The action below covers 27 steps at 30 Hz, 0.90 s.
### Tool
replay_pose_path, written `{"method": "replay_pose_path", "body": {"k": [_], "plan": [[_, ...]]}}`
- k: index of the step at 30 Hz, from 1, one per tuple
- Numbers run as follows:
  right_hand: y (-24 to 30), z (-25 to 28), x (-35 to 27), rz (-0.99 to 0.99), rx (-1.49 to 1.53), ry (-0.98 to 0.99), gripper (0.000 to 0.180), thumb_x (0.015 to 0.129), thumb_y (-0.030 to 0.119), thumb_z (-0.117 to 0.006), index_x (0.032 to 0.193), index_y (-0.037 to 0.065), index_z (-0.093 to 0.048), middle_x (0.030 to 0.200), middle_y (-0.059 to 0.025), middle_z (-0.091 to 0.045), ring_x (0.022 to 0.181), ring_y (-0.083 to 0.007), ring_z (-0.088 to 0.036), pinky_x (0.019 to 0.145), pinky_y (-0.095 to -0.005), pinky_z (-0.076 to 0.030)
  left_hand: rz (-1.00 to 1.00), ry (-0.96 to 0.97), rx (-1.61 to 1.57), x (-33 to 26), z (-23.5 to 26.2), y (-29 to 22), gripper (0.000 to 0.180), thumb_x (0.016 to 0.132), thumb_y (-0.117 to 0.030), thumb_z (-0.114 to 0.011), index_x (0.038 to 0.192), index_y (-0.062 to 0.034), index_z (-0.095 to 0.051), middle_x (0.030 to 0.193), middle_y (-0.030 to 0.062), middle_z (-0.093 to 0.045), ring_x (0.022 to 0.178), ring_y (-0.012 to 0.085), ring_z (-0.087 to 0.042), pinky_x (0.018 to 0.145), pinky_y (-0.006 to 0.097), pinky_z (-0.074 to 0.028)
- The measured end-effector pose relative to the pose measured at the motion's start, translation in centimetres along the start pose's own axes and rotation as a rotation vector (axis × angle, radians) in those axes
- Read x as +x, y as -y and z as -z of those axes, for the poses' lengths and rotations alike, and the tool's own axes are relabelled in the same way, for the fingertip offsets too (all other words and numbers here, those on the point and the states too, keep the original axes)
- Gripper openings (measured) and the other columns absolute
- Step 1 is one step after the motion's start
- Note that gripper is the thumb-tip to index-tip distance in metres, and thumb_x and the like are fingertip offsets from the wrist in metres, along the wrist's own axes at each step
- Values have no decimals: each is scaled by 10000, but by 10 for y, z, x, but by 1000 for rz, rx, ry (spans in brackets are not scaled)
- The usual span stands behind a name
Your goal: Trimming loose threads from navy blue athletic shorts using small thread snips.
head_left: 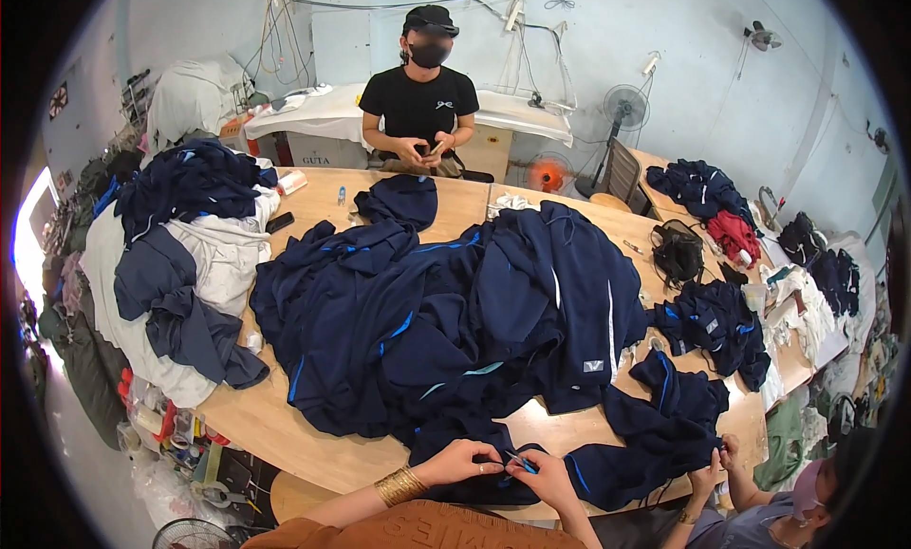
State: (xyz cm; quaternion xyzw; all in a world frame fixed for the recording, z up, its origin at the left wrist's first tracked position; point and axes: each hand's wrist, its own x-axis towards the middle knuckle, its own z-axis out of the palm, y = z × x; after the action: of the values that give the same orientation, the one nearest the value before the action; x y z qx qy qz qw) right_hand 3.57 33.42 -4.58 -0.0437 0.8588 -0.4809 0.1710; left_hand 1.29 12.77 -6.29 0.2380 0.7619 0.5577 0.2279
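Note:
My left hand [462, 461] pinches the dark navy garment [493, 483] lying at the near edge of the wooden table [285, 426]; a gold cuff bracelet sits on that wrist. My right hand [546, 475] holds small blue thread snips [520, 461] with the tips at the fabric, just beside my left fingers. A big heap of navy jackets with blue and white stripes [446, 312] rises right behind both hands.
A person in a black shirt and cap [419, 103] stands across the table. Another person's hands [716, 459] work on navy cloth at the lower right. White and navy garment piles [180, 255] fill the left side. More garments and a black bag [678, 250] lie right.

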Motion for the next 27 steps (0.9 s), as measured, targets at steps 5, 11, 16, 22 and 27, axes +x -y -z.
{"method": "replay_pose_path", "body": {"k": [5,11,16,22,27], "plan": [[-1,0,0,12,11,2,285,767,291,-672,884,34,-637,722,-101,-602,652,-203,-573,608,-284,-430,-10,-6,6,0,2,-4,271,820,-286,-620,933,-42,-643,870,82,-660,808,196,-620,754,290,-455],[-5,-1,1,25,-2,8,284,766,293,-670,879,35,-637,729,-111,-603,657,-221,-582,602,-287,-431,3,8,-25,0,1,2,253,816,-259,-643,941,-39,-650,878,76,-653,824,168,-609,776,270,-446],[-9,-3,1,36,3,8,273,763,289,-670,868,40,-637,724,-115,-602,655,-233,-586,597,-295,-434,18,12,-21,0,-1,4,252,818,-258,-641,942,-40,-651,879,73,-655,826,159,-609,777,270,-446],[-8,-3,0,23,-19,4,280,762,297,-671,867,40,-635,719,-116,-600,648,-234,-584,598,-294,-437,23,11,-34,0,-2,5,250,818,-259,-643,937,-40,-653,873,66,-659,814,149,-610,767,267,-449],[-7,-3,0,19,-14,4,283,763,300,-670,868,39,-633,715,-115,-598,647,-235,-583,600,-293,-439,22,5,-24,-1,-3,6,249,819,-260,-642,935,-40,-654,867,64,-660,806,147,-611,764,266,-450]]}}
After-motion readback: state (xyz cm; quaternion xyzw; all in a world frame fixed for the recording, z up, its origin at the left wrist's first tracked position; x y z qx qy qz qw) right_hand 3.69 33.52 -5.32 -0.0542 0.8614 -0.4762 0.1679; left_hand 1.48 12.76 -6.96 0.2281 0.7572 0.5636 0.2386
